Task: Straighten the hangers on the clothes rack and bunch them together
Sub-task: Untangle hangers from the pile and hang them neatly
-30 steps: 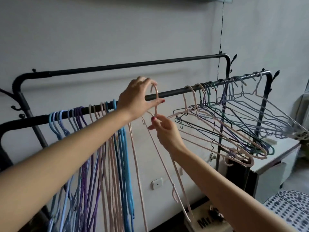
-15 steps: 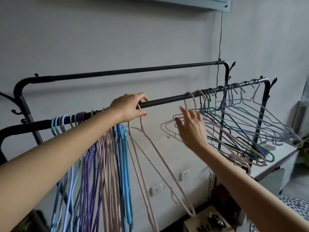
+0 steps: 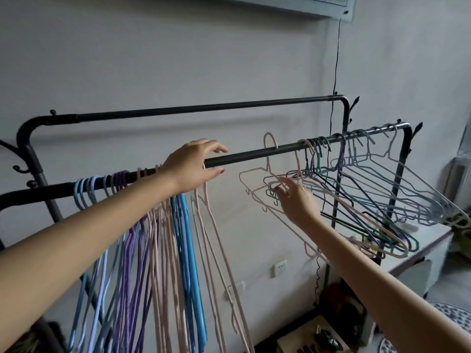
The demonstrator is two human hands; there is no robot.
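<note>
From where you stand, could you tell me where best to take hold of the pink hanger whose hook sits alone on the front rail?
Probably grip the pink hanger at its neck, just under the hook, coming from the near side. The hook stands alone on the front rail, clear of the tangled hangers, while its splayed shoulder runs under the right hand into that tangle.

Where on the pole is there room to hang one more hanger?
The front black rail is bare between the left hand and the lone pink wire hanger's hook. The back black rail holds nothing. It is crowded at the straightened bunch left and the tangled hangers right.
</note>
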